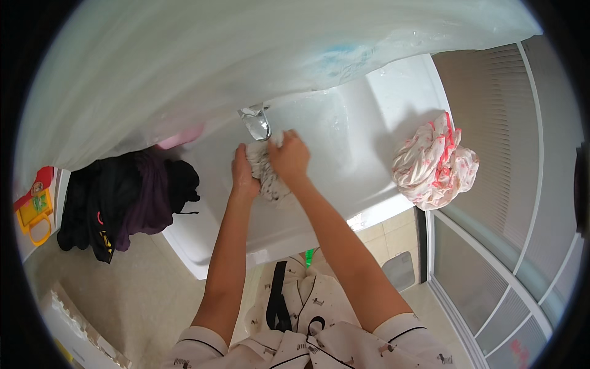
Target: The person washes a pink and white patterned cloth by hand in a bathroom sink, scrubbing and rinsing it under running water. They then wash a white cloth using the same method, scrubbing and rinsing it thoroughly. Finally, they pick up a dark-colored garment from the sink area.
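Note:
Under the chrome faucet (256, 123) I hold a bunched wet cloth (267, 177), white with dark marks, over the basin of a white sink (322, 184). My left hand (244, 173) grips its left side, thumb pointing up along the fabric. On the other side my right hand (291, 156) is closed on the cloth's upper right part. Both hands are close together, just in front of the spout. The lower end of the cloth hangs below my fingers.
Crumpled white-and-pink fabric (433, 166) lies over the sink's right edge. Black and purple clothes (138, 198) drape over its left side. A translucent plastic sheet (207, 60) hangs across the top. Glass sliding doors (484, 138) stand at right; a pink item (182, 137) sits behind the clothes.

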`<state>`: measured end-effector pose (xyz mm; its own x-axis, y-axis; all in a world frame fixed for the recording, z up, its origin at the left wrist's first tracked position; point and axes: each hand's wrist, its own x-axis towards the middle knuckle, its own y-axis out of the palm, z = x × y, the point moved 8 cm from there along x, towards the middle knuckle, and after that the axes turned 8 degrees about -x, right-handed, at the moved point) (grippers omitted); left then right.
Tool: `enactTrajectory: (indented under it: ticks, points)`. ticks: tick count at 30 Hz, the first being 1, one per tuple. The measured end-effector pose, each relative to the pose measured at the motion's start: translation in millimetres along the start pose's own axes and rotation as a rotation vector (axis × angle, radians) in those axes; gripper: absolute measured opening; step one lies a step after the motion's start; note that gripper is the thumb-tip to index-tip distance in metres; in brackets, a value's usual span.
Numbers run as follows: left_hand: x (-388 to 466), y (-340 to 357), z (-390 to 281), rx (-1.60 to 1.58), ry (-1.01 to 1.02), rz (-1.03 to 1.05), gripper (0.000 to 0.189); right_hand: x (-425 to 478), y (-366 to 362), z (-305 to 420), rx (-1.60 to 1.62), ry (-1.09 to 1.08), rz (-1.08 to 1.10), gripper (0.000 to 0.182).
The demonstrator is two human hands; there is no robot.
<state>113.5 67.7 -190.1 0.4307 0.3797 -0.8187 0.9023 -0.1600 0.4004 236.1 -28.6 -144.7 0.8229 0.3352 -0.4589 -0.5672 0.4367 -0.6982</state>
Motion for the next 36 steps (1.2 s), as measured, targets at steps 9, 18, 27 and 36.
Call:
enactTrajectory:
  ticks: [9,18,27,36]
  points:
    - [-3.8,13.8,-31.8,1.551,0.736,-0.381,0.067,12.8,-7.8,-26.9,-0.526,-0.178,0.017,0.080]
    - [14.6,42.9,-5.4,0.050,-0.085,0.243,0.048,-35.3,31.4,-15.2,0.093,-0.214,-0.194,0.050]
    - [13.5,21.7,28.4,-0.164,-0.268,0.322,0.041,-70.0,3.5,36.8,0.029,-0.182,-0.292,0.035]
    - [-3.1,26.6,-37.2,0.728,0.411,0.053,0.048,-4.2,-60.8,-15.8,-0.188,0.034,-0.387,0.066]
